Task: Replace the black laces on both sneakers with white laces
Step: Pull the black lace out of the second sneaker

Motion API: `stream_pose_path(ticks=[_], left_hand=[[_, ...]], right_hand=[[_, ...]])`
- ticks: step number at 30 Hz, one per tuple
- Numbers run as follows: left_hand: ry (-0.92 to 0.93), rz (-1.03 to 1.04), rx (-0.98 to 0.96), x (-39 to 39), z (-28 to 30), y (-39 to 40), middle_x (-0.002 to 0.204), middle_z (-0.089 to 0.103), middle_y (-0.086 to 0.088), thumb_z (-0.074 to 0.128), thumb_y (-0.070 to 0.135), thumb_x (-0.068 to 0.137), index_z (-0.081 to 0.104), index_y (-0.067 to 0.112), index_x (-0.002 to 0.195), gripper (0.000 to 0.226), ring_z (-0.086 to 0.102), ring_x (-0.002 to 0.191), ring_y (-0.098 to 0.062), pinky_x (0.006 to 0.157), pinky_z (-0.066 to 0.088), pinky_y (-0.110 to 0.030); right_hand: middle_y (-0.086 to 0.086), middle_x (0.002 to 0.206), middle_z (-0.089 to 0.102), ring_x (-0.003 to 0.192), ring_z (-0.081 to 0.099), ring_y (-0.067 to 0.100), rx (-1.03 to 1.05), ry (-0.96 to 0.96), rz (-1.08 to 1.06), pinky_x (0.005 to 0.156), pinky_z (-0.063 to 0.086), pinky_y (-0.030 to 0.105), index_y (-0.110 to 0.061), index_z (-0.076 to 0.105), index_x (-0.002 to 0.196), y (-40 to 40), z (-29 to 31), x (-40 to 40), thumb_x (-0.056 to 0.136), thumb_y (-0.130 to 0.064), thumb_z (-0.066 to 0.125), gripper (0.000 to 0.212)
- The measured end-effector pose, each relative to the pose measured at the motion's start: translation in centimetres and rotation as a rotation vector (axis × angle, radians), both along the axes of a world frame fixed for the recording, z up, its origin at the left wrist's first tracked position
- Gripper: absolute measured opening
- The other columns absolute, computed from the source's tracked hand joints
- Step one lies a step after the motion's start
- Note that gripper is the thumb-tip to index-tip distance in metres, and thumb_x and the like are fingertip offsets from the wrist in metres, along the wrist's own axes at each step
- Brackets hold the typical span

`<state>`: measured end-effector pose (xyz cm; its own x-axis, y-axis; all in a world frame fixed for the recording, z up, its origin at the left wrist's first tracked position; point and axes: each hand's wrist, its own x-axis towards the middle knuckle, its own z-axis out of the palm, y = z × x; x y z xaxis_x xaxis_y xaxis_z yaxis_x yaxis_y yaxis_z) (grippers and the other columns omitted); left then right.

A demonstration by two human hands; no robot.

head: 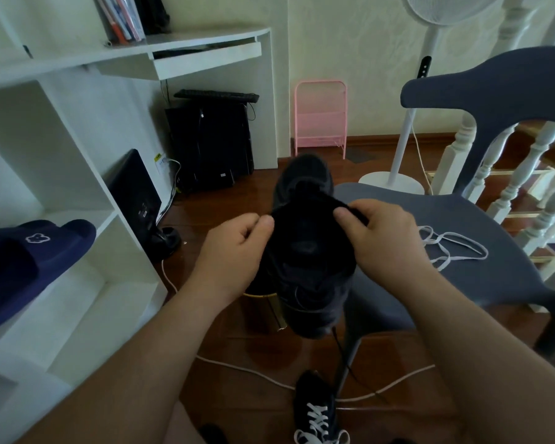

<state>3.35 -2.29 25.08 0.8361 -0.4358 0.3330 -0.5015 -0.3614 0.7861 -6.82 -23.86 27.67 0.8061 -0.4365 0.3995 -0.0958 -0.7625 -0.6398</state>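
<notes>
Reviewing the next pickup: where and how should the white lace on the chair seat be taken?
Pinch the white lace at one of its loose loops, coming from above with the right hand. It lies flat and slack on the grey chair seat, clear of the sneaker.

This is a lived-in room of a home, a study corner on an upper landing. A white built-in desk with a pull-out drawer [205,57] stands against the cream wall; leaning books [122,17] sit on top of it, a black computer tower [210,142] with a keyboard on it stands beneath, and a navy slipper [29,261] rests on a white shelf to its left. To the desk's right are a pink folding wire rack [321,118], a white pedestal fan [407,129] and white turned stair balusters [523,174] (all on glossy dark wooden flooring [225,203]).
</notes>
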Motion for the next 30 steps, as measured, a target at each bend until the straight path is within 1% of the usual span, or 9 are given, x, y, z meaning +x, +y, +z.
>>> stream_pose_path(ticks=[2, 3, 8, 13, 20, 22, 25, 26, 30], left_hand=[[0.112, -0.001, 0.125, 0.3, -0.2, 0.0, 0.075, 0.057, 0.014, 0.061, 0.048, 0.091, 0.052, 0.04, 0.085, 0.014, 0.053, 0.061, -0.003, 0.061, 0.042, -0.033], [0.122, 0.005, 0.152, 0.2, -0.1, 0.0, 0.084, 0.059, 0.014, 0.065, 0.04, 0.087, 0.051, 0.047, 0.094, 0.017, 0.056, 0.068, 0.0, 0.063, 0.044, -0.03], [-0.231, -0.004, 0.253, -1.3, 0.8, -1.1, 0.101, 0.055, 0.024, 0.062, 0.048, 0.085, 0.063, 0.05, 0.112, 0.027, 0.056, 0.096, 0.002, 0.078, 0.046, -0.019], [-0.37, 0.088, 0.342, -2.0, 0.9, -1.8, 0.094, 0.062, 0.022, 0.071, 0.051, 0.092, 0.073, 0.042, 0.106, 0.017, 0.061, 0.097, -0.006, 0.083, 0.053, -0.031], [-0.559, 0.011, 0.276, -2.1, 1.7, -1.4, 0.085, 0.066, 0.019, 0.073, 0.042, 0.092, 0.075, 0.037, 0.091, 0.005, 0.059, 0.085, -0.008, 0.078, 0.05, -0.04], [-0.426, -0.067, 0.178, -1.2, 2.0, -0.6, 0.085, 0.065, 0.02, 0.07, 0.041, 0.087, 0.071, 0.043, 0.086, 0.002, 0.058, 0.087, -0.006, 0.078, 0.048, -0.033], [0.239, -0.32, -0.214, 0.1, 2.4, 1.3, 0.08, 0.068, 0.009, 0.067, 0.029, 0.08, 0.072, 0.029, 0.076, 0.006, 0.063, 0.082, -0.011, 0.079, 0.048, -0.034], [0.322, -0.36, -0.24, 0.2, 2.3, 1.6, 0.075, 0.064, 0.002, 0.065, 0.029, 0.077, 0.069, 0.025, 0.071, 0.008, 0.061, 0.076, -0.014, 0.077, 0.046, -0.037], [0.033, -0.157, 0.062, -0.6, 1.5, 0.5, 0.066, 0.062, 0.005, 0.052, 0.051, 0.094, 0.069, 0.028, 0.074, 0.035, 0.059, 0.067, -0.012, 0.068, 0.046, -0.041]], right_hand=[[-0.005, 0.059, 0.054, 0.06, 0.054, 0.012, -0.111, 0.028, 0.008, 0.053, 0.036, 0.031, -0.018, 0.058, 0.07, 0.8, -0.3, -0.2, 0.104, -0.043, 0.054, 0.042], [-0.005, 0.059, 0.053, 0.061, 0.055, 0.018, -0.168, 0.065, 0.015, 0.055, 0.038, 0.033, -0.018, 0.055, 0.069, 1.3, -0.4, -0.2, 0.104, -0.042, 0.053, 0.043], [0.002, 0.079, 0.068, 0.08, 0.062, 0.028, -0.262, 0.132, 0.06, 0.072, 0.052, 0.041, -0.018, 0.07, 0.089, 3.0, -0.1, -0.2, 0.102, -0.04, 0.053, 0.031], [-0.004, 0.073, 0.059, 0.072, 0.06, 0.023, -0.283, 0.186, 0.083, 0.059, 0.047, 0.034, -0.021, 0.066, 0.083, 4.4, -0.3, -0.4, 0.096, -0.04, 0.055, 0.025], [-0.005, 0.074, 0.064, 0.073, 0.062, 0.02, -0.197, 0.151, 0.076, 0.064, 0.055, 0.039, -0.024, 0.071, 0.087, 3.7, -0.5, -0.4, 0.096, -0.041, 0.056, 0.024], [-0.002, 0.069, 0.063, 0.071, 0.06, 0.023, -0.153, 0.141, 0.011, 0.066, 0.055, 0.04, -0.019, 0.066, 0.078, 2.0, -0.4, -0.1, 0.096, -0.037, 0.058, 0.026], [-0.005, 0.069, 0.067, 0.07, 0.063, 0.016, -0.087, 0.093, -0.013, 0.066, 0.053, 0.034, -0.021, 0.068, 0.078, -0.5, 0.4, -0.3, 0.097, -0.034, 0.06, 0.024], [-0.009, 0.07, 0.067, 0.068, 0.063, 0.009, -0.079, 0.072, 0.016, 0.063, 0.052, 0.03, -0.024, 0.069, 0.08, -0.6, 0.5, -0.5, 0.097, -0.035, 0.061, 0.022], [-0.016, 0.063, 0.059, 0.063, 0.058, 0.006, -0.19, 0.063, 0.097, 0.056, 0.047, 0.029, -0.03, 0.068, 0.079, 1.6, 0.4, -1.1, 0.096, -0.037, 0.061, 0.02]])
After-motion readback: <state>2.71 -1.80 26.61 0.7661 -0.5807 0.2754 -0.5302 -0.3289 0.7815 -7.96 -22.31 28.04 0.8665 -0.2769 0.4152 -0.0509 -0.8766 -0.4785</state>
